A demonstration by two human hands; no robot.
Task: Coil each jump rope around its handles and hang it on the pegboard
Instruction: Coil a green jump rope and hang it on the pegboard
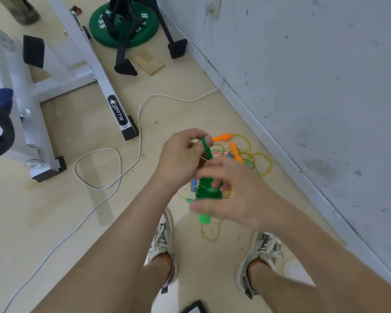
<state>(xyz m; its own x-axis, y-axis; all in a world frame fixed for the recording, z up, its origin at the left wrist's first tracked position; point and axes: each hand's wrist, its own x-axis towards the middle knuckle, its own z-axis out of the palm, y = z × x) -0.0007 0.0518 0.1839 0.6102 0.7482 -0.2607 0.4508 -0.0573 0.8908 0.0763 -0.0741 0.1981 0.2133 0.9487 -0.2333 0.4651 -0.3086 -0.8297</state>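
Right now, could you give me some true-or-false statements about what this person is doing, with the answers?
1. Both hands, left hand and right hand, are on the green jump rope. True.
2. The orange-handled rope hangs on a pegboard. False: it lies on the floor.
3. A green weight plate lies on the floor. True.
4. The white cable is wound around the green handles. False: it lies loose on the floor.

Loose ropes [255,158] lie on floor [77,211] beside wall [314,86].
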